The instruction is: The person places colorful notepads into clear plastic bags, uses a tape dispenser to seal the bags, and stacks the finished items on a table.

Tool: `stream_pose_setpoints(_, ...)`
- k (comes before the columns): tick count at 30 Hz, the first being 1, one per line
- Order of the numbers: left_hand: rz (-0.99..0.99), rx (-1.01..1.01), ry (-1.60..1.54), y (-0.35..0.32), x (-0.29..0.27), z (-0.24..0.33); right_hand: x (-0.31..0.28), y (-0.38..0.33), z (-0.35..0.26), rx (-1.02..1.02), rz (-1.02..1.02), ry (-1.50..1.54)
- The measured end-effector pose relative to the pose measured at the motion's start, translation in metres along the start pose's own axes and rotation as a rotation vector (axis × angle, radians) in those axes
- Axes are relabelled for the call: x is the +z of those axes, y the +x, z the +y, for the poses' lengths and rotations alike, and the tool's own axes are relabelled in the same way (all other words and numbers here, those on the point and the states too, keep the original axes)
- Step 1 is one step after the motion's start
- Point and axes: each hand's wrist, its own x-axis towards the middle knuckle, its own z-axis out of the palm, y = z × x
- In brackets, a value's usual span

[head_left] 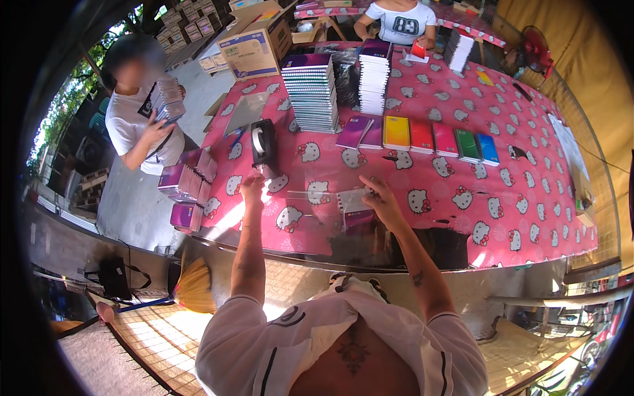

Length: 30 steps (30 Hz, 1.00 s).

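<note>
My left hand [251,187] is closed just in front of a black tape dispenser [263,146]; whatever its fingers pinch is too small to make out. My right hand [381,200] has fingers stretched out over the right side of a notebook [356,218] with white spiral-edged pages and a purple cover. Clear plastic film [317,201] appears to lie around that notebook. Farther back, a row holds purple notebooks [354,131], a yellow one [397,132], a red one [421,136], a pink one [445,140], a green one [467,145] and a blue one [488,150].
Tall notebook stacks [310,96] [374,82] rise at the back of the pink patterned table [528,218]. Purple notebook piles [181,185] line its left edge. A person [142,112] at left carries notebooks; another person [399,23] works opposite. A cardboard box [254,49] stands behind.
</note>
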Motion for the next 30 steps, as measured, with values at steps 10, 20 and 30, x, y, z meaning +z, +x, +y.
stream_pose_setpoints(10,-1.434,0.912,0.843,-0.148,0.200,0.179,-0.011,-0.008,0.016,0.042,0.086,0.119)
stream_pose_setpoints(20,-1.463,-0.129,0.440,-0.094,0.197,0.034,-0.008,-0.008,0.004,0.067,0.119,0.157)
stream_pose_setpoints(30,-0.572,0.544,0.397,-0.239,0.109,0.044,0.035,-0.048,-0.295,-1.195,0.089,-0.192)
